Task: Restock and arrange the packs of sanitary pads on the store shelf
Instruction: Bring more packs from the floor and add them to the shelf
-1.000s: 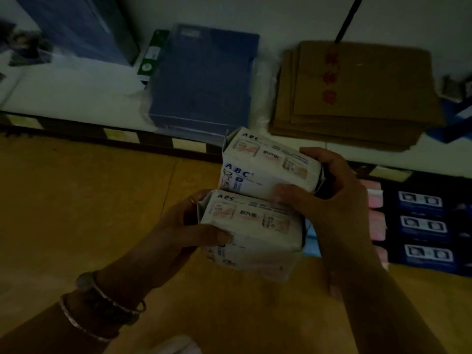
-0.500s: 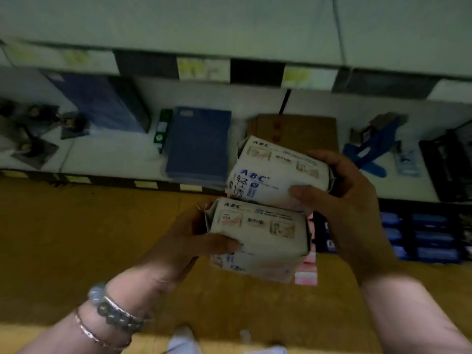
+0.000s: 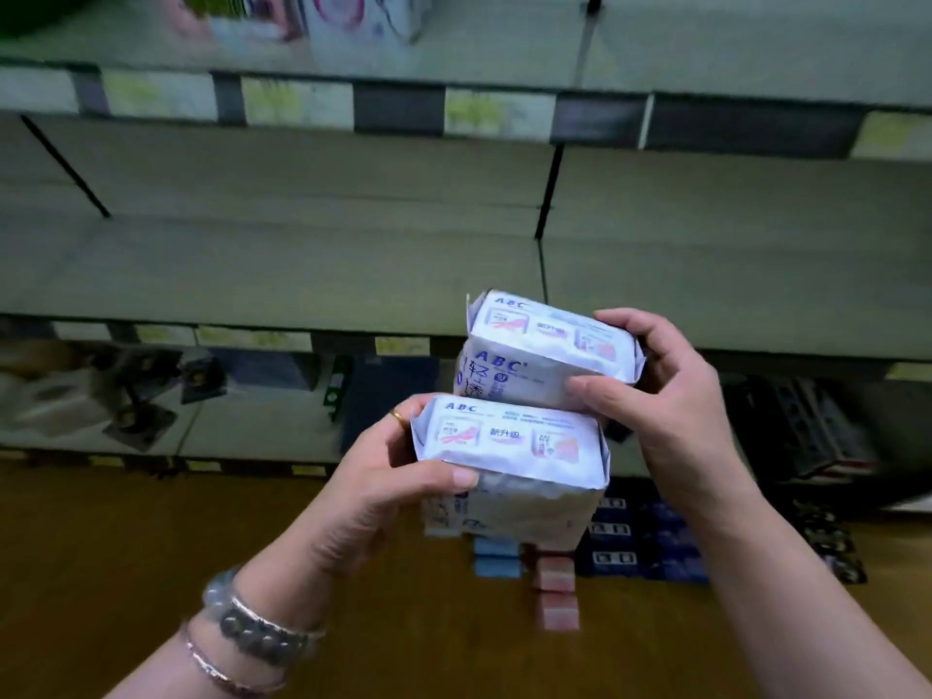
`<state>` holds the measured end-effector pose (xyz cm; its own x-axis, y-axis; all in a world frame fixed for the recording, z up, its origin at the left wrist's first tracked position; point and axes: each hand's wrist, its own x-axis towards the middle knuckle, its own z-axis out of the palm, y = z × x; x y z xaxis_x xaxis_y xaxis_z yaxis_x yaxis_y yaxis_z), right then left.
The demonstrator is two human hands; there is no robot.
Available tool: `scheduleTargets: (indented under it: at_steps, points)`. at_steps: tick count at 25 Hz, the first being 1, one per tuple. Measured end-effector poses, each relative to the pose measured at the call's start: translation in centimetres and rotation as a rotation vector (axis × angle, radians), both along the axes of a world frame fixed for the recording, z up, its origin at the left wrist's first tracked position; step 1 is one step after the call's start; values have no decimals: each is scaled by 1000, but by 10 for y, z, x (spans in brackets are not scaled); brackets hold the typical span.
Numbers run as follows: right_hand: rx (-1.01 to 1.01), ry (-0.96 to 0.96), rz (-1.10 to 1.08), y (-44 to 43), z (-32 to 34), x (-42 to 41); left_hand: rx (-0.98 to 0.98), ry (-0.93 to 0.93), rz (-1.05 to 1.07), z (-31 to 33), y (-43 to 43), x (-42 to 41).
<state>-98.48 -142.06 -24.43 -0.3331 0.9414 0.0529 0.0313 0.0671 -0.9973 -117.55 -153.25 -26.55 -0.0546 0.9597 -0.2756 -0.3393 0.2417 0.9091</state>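
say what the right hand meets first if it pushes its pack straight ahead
Likely the front lip of the middle shelf, just behind the upper pack that the right hand grips, though depth is unclear.

The top packs (image 3: 323, 17) are blurred and cut by the upper edge. The price labels (image 3: 297, 100) are smeared too. The left hand's (image 3: 383, 476) fingers (image 3: 399, 423) lie mostly hidden behind the near pack (image 3: 509, 446), which covers the lower part of the far pack (image 3: 549, 345) and some boxes (image 3: 650, 537) on the floor (image 3: 151, 572). Small print on both packs is illegible. Dark items (image 3: 126, 396) at lower left are unclear. The left forearm (image 3: 212, 648) and right forearm (image 3: 807, 623) run off the bottom edge.
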Motion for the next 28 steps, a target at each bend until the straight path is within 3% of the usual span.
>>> scheduleTargets:
  at_steps: [14,20,28]
  points:
    - [293,152,79,24,209,54,326,111,19,196,33,57]
    - [261,124,84,70,227,17,389,137,50,220,80,26]
    - [171,3,-31,189,217,-98,354,129,6,205,207,-77]
